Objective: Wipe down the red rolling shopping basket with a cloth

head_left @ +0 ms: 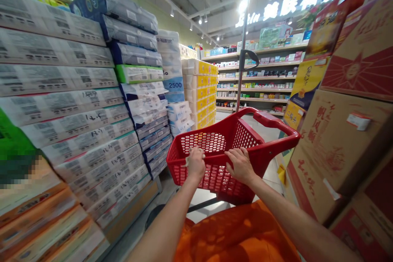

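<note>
A red plastic shopping basket (260, 153) on a trolley stands in front of me in a shop aisle, and nothing shows inside it. My left hand (195, 163) is closed on the near rim with a small pale cloth or paper (188, 156) pressed under it. My right hand (240, 164) rests on the same rim beside it, fingers curled over the edge. A red handle (276, 121) arches over the far side of the basket. An orange garment (236, 233) covers my front below my arms.
Stacked packs of tissue paper (76, 131) form a wall on the left. Brown and red cartons (337, 139) are piled on the right. A grey pole (244, 45) stands behind the basket. Shelves of goods (260, 77) line the far end of the aisle.
</note>
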`<state>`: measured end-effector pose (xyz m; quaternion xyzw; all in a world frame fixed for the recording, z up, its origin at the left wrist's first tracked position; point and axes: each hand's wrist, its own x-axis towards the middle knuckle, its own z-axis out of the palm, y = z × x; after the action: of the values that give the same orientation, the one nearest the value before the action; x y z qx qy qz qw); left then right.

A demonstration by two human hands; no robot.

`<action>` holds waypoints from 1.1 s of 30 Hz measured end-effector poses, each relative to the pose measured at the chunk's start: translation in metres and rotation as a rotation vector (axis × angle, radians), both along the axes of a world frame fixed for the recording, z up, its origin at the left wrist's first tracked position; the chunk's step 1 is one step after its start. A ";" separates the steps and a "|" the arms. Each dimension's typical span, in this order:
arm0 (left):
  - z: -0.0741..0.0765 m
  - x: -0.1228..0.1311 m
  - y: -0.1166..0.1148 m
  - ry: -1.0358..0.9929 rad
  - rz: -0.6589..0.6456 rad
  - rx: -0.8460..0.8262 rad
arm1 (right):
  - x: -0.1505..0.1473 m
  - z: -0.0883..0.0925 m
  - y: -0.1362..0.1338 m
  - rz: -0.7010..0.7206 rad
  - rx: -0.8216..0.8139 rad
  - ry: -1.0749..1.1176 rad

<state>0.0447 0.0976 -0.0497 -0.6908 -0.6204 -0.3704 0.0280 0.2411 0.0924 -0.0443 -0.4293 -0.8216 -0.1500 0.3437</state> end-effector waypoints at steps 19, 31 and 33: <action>-0.035 -0.089 -0.019 0.020 0.299 0.157 | -0.016 0.005 -0.002 -0.020 -0.033 -0.050; -0.041 -0.062 -0.022 0.121 0.114 0.144 | -0.018 0.004 -0.004 -0.070 -0.046 -0.102; -0.045 -0.090 -0.022 0.058 0.270 0.159 | -0.021 0.003 -0.005 -0.078 -0.044 -0.087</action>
<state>-0.0450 0.0752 -0.0947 -0.6072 -0.6751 -0.3912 0.1499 0.2201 0.0878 -0.0411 -0.4614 -0.8217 -0.1638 0.2919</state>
